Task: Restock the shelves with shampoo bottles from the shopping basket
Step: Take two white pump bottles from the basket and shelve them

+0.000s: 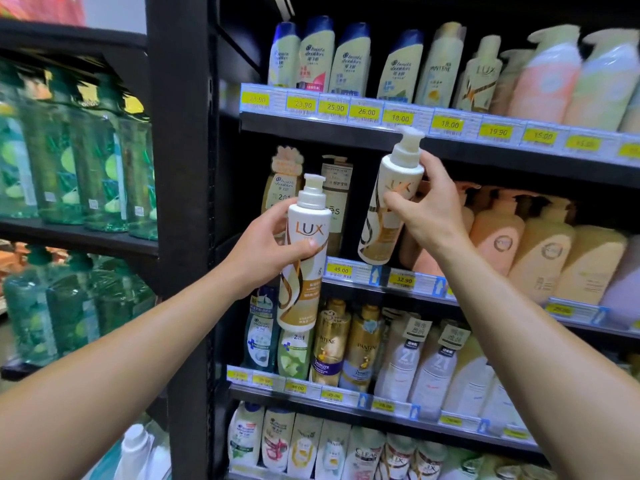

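Observation:
My left hand grips a white and gold LUX pump bottle, held upright in front of the second shelf. My right hand grips a second LUX pump bottle, tilted a little to the right, its base just above the front edge of the second shelf. That bottle sits in a gap between a dark beige bottle and the pink pump bottles. The shopping basket is out of view.
The black shelf unit holds full rows of shampoo on several levels, with yellow price tags along each edge. A black upright post separates it from shelves of green bottles on the left.

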Demonstrator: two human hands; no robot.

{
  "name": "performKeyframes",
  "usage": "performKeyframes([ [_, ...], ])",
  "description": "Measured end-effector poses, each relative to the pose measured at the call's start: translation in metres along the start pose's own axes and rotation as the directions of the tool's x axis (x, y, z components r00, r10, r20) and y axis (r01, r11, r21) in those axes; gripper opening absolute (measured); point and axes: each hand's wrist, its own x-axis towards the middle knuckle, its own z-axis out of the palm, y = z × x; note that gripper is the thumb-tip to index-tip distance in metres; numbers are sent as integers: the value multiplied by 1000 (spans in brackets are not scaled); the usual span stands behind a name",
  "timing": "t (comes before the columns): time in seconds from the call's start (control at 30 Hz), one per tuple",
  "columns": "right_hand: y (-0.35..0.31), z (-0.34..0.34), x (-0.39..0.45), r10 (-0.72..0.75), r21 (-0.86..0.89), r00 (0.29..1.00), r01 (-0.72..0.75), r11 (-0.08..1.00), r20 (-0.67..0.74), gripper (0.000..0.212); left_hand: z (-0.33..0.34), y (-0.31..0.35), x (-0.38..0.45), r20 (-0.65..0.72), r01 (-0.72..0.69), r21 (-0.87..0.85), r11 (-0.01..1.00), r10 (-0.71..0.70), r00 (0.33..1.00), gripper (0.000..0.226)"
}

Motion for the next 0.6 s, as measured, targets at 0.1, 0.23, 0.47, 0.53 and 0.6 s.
performKeyframes([
  [0.1, 2, 3, 1, -29, -35, 1000, 28, 999, -2, 63, 0, -5, 7, -3, -9, -5, 1000, 9, 1000, 64],
  [0.23, 14, 9, -1, 16, -56, 1000, -14, 998, 21, 64, 3, -10, 16, 0, -17, -10, 1000, 17, 1000, 62],
  [0.47, 26, 24, -6, 37, -78, 999, -35, 996, 27, 65, 9, -18, 27, -10, -7, -13, 1000, 7, 1000, 66],
  [0.53, 29, 29, -4, 72, -85, 997, -73, 994, -7, 63, 11, -20, 29, -7, -5, -11, 1000, 5, 1000, 67],
  [0.6, 34, 32, -1, 155, -90, 987, -157, 983, -31, 54, 11, -21, 31, -4, -5, -6, 1000, 5, 1000, 66],
])
